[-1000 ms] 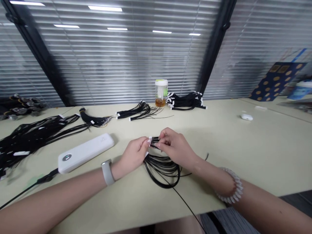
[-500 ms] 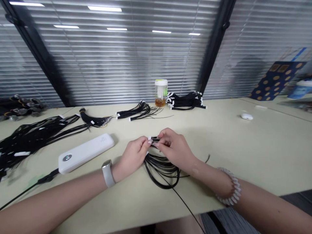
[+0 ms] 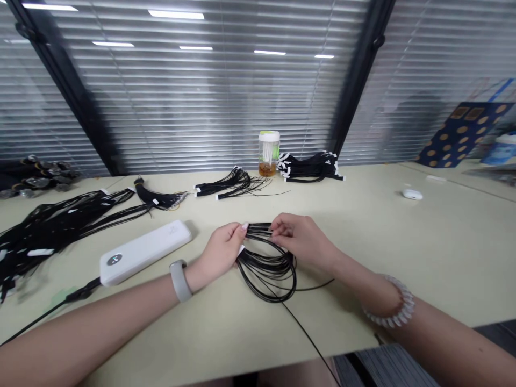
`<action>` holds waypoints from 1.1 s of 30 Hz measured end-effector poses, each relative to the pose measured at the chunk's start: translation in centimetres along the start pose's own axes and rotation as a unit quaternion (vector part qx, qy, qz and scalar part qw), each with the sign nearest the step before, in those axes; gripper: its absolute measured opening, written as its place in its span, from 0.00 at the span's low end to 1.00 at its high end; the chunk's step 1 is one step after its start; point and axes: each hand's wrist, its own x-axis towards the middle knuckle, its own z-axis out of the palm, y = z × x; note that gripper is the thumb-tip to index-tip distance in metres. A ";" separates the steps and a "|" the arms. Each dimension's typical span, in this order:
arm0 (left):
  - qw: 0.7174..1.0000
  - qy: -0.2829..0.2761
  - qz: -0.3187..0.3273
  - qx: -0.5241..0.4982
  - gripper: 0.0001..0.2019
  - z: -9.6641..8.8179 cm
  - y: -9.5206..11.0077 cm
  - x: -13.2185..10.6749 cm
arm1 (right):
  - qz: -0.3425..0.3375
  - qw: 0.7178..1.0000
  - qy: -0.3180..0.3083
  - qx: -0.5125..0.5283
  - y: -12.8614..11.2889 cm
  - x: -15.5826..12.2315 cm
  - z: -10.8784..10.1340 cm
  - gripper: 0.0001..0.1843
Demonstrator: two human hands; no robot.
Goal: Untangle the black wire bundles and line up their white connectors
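Note:
A bundle of thin black cables (image 3: 268, 263) is looped over the table in front of me. My left hand (image 3: 223, 248) grips the bundle at its left end, thumb on top, and a bit of white connector or label shows below the fingers. At the upper right of the loops, my right hand (image 3: 300, 236) pinches the black strands between thumb and fingers. Strands run side by side between the two hands. One loose cable trails down over the table's front edge, and another sticks out to the right.
A white power bank (image 3: 145, 251) with a plugged-in cord lies left. Black cable bundles (image 3: 60, 220) cover the far left. Behind stand more bundles (image 3: 310, 166) and a clear jar (image 3: 268, 153). A white earphone case (image 3: 411, 194) and a dotted bag (image 3: 459, 131) are right.
My right hand has slid right along the strands, away from my left hand, baring a stretch of cable between them. My left hand keeps its grip.

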 end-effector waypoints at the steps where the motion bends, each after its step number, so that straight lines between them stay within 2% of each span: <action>1: 1.000 0.005 -0.003 -0.005 0.18 0.0 0.0 0.1 | -0.010 0.999 0.013 -0.040 -0.1 -0.1 -0.2 0.04; 5: 0.998 0.055 -0.006 -0.004 0.18 -0.1 -0.1 0.3 | -0.102 0.969 0.111 -0.194 -1.3 -1.1 -0.3 0.12; 7: 0.997 0.076 -0.011 -0.001 0.17 -0.1 -0.1 0.3 | -0.129 0.961 0.113 -0.216 -2.2 -1.8 -0.2 0.16; 10: 0.996 0.089 -0.010 -0.009 0.17 -0.2 -0.1 0.4 | -0.087 0.972 0.017 -0.218 -3.1 -2.5 -0.2 0.23; 13: 0.995 0.103 -0.007 -0.017 0.17 -0.3 -0.2 0.5 | -0.030 0.981 -0.074 -0.178 -3.1 -2.5 -0.2 0.22; 17: 0.993 0.117 -0.005 -0.012 0.17 -0.2 -0.2 0.5 | -0.059 0.980 -0.162 -0.094 -2.9 -2.2 0.4 0.14; 19: 0.993 0.116 -0.005 -0.016 0.17 -0.2 -0.2 0.5 | -0.077 0.977 -0.180 -0.088 -2.9 -2.2 0.7 0.12; 22: 0.994 0.110 -0.001 -0.019 0.18 -0.2 -0.4 0.5 | -0.072 0.980 -0.152 -0.106 -2.9 -2.2 0.6 0.10; 26: 0.992 0.122 0.012 -0.027 0.19 -0.4 -1.0 0.7 | -0.032 0.982 -0.090 -0.162 -2.8 -2.0 -0.9 0.10; 29: 0.991 0.123 -0.002 -0.049 0.19 -0.4 -1.3 0.8 | -0.012 0.961 -0.053 -0.270 -2.5 -1.8 -2.2 0.12; 33: 0.992 0.117 -0.012 -0.054 0.19 -0.3 -1.4 0.9 | 0.010 0.928 0.017 -0.371 -1.8 -1.5 -3.6 0.08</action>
